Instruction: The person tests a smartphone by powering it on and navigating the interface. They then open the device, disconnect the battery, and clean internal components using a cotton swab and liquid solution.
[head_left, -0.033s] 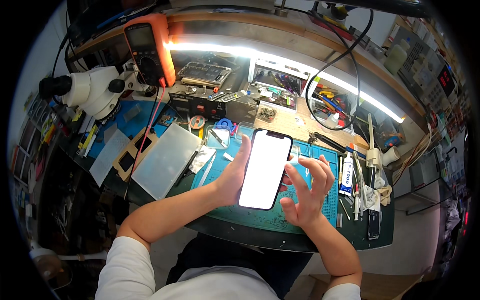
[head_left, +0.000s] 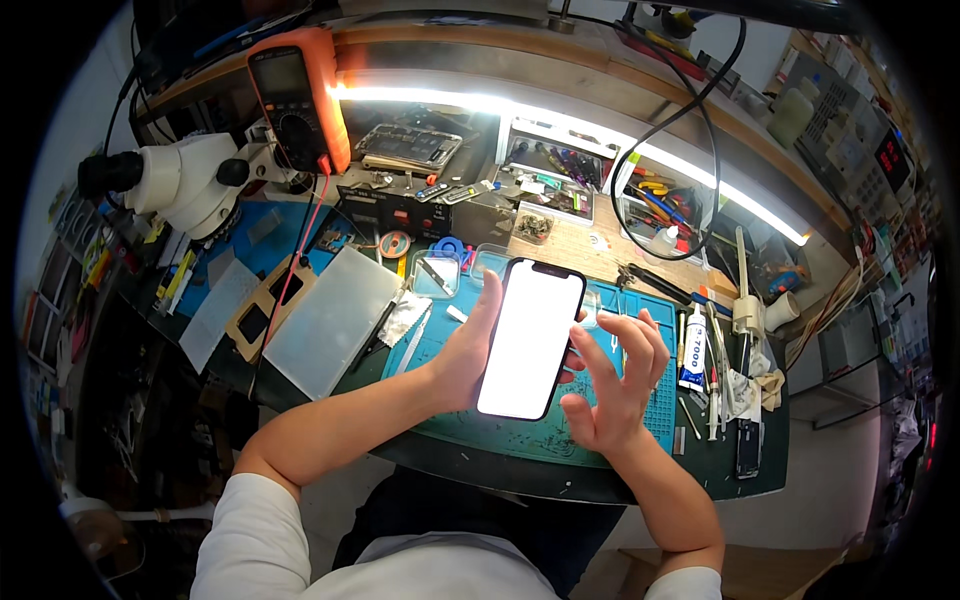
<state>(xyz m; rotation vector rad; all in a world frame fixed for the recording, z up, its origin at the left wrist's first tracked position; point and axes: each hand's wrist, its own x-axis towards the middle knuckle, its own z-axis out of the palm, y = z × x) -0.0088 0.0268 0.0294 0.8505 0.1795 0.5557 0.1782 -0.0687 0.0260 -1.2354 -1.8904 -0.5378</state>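
With the left hand (head_left: 468,350) clasping the phone (head_left: 531,339) and the right hand (head_left: 616,385) loosely spread beside it, a steady grip and light fingertip touch suit the glowing screen (head_left: 528,352).

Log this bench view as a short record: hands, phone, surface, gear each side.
left hand: grips phone
right hand: fingers loosely bent beside phone's right edge, nothing visibly held; contact unclear
phone state: lit, plain white
surface below: blue mat
left gear: microscope, orange multimeter
right gear: white-and-blue tube
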